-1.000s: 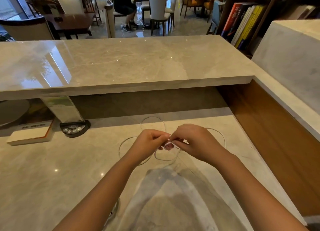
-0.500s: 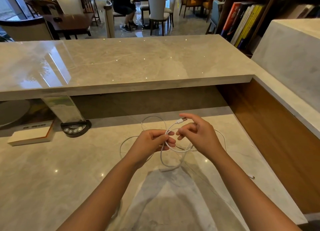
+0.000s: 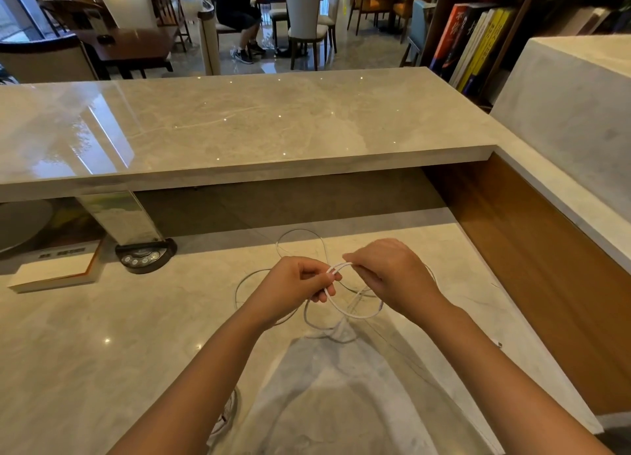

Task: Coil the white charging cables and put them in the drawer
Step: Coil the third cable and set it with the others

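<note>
hands meet just above marble desk point(image 3: 102, 335), left hand point(image 3: 290, 285) pinching gathered turns of white cable point(image 3: 355, 313) so coil doesn't spring apart, right hand point(image 3: 389, 273) fingers closed on strand, probably feeding next loop. rest of cable sprawls loose on desk behind. drawer not visible, coiling looks early

Large Chinese characters run down the spines of the books point(image 3: 473, 41) on the far right shelf, too small and angled to read. Dark print on the white box point(image 3: 54, 270) at the left of the surface is blurred beyond reading.
</note>
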